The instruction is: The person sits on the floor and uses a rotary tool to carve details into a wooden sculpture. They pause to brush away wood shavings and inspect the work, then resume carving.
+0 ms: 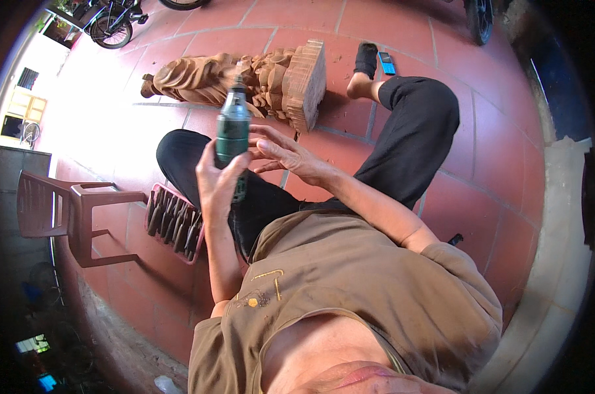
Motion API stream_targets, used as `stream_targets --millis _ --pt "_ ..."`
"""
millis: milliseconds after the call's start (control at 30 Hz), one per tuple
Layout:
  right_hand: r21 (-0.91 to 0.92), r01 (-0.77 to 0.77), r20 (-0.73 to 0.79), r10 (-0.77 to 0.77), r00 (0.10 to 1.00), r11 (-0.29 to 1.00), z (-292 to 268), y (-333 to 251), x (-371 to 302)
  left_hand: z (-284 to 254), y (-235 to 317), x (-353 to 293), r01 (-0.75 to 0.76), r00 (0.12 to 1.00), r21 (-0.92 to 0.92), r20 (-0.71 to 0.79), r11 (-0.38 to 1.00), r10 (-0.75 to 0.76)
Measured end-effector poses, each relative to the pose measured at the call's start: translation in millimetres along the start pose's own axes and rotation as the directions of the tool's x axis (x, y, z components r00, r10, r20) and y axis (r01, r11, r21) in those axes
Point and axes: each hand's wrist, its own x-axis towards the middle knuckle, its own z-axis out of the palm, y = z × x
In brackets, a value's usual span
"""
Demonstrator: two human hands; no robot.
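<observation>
My left hand is wrapped around a green die grinder, which stands upright with its metal collar and thin tip pointing up. Beside the tool is my right hand, its fingers stretched out and apart toward the green body. Whether those fingertips touch the grinder I cannot tell. Beyond my hands, a carved wooden statue lies on its side on the floor, its blocky base at the right end. The grinder's upper part covers some of the carving.
Left of my leg, a red tray holds several carving tools near a brown plastic chair. A small blue phone-like object lies by my foot on the red tile floor. A bicycle wheel shows at the far left.
</observation>
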Motion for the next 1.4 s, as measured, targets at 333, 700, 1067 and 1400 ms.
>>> stream_targets --millis 333,700,1067,1400 --pt "0.186 -0.054 -0.172 0.087 0.981 0.981 -26 16 -5 46 -18 -8 -0.041 0.999 0.375 0.036 0.926 0.029" --pt "0.409 -0.074 -0.146 0.145 0.979 0.909 -62 26 5 23 -44 -28 0.413 0.910 -0.320 0.196 0.853 -0.367" --pt "0.359 0.111 -0.346 0.022 0.938 0.927 -75 1 9 22 -43 -6 0.521 0.834 -0.356 0.403 0.775 -0.376" --pt "0.402 0.142 -0.458 0.064 0.886 0.905 -74 -1 1 25 -47 -6 0.385 0.910 -0.364 0.306 0.848 -0.281"
